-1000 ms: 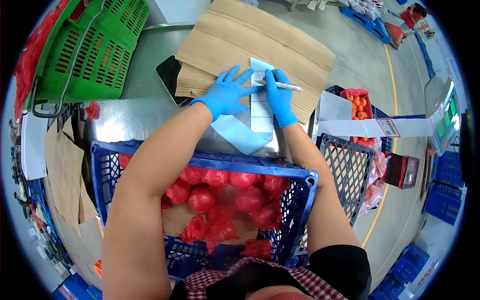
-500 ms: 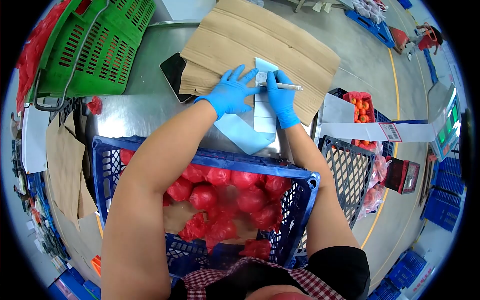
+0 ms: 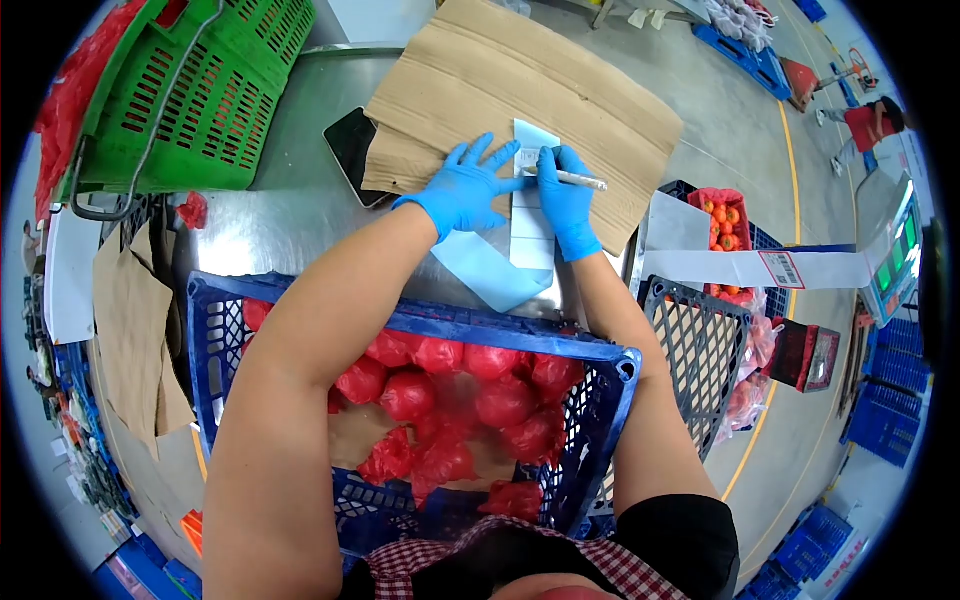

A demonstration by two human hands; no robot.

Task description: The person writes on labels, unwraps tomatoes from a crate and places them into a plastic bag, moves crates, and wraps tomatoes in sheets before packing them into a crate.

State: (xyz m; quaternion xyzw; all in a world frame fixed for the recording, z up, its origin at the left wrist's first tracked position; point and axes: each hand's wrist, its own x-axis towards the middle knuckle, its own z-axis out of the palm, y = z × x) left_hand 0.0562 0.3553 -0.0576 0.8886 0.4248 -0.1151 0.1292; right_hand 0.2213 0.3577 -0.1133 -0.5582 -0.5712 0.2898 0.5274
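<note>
My left hand (image 3: 466,190), in a blue glove, lies with fingers spread across the cardboard sheet (image 3: 540,70) and the edge of a paper label strip (image 3: 532,222). Gripped in my gloved right hand (image 3: 568,205) is a pen (image 3: 580,180), its tip end over the upper part of the strip. The strip runs down off the cardboard and folds into a pale blue backing (image 3: 490,268) on the metal table. Below my forearms, a blue plastic crate (image 3: 480,322) holds several round things in red plastic wrapping (image 3: 408,396).
A black phone (image 3: 352,150) lies partly beside the cardboard. A green basket (image 3: 190,110) stands on the left. On the right are a scale display (image 3: 893,250), a crate of orange-red fruit (image 3: 722,222) and a black crate (image 3: 700,325). A person (image 3: 870,122) is at the far right.
The pen and my right hand have shifted very slightly; my left hand stays spread in place. In the background, the person at the far right is now more fully in view.
</note>
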